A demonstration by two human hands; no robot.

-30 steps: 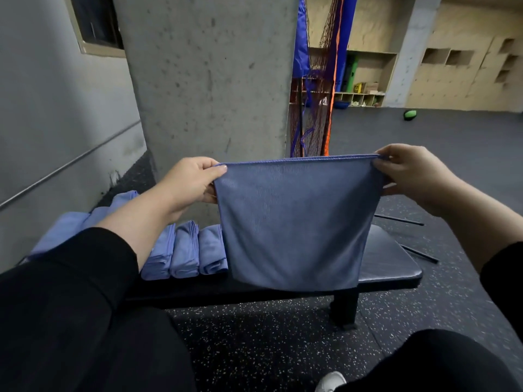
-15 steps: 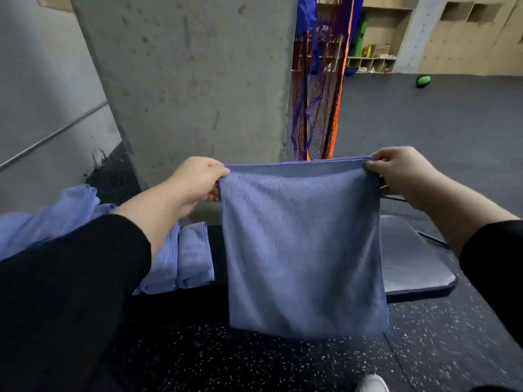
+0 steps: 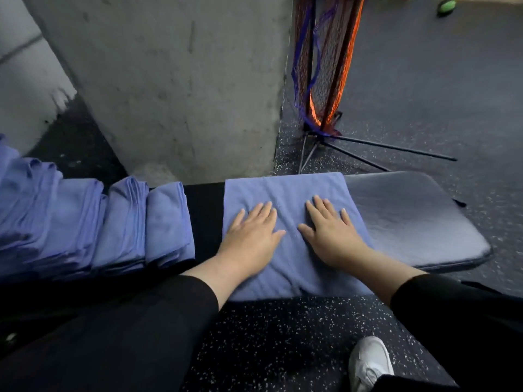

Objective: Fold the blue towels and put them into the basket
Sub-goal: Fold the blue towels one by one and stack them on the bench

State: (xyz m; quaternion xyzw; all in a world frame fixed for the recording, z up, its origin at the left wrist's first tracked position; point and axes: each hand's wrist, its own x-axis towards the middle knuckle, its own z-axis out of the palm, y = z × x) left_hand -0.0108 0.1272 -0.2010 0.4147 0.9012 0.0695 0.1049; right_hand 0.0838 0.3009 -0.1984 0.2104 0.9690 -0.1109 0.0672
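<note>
Both the left hand (image 3: 249,236) and right hand (image 3: 334,236) press flat, fingers straight, on the blue towel (image 3: 285,190) spread across the bench (image 3: 410,216), seemingly smoothing it, so the next fold likely needs an edge pinched.

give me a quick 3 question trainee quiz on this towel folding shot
1. True or false: both hands lie flat, fingers straight, on the blue towel.
2. Where do the folded towels sit? A) left of the spread towel on the bench B) in a basket C) on the floor
3. Fill in: no ______ for the towels shows in this view.

Key:
1. True: left hand and right hand press it flat.
2. A
3. basket
</note>
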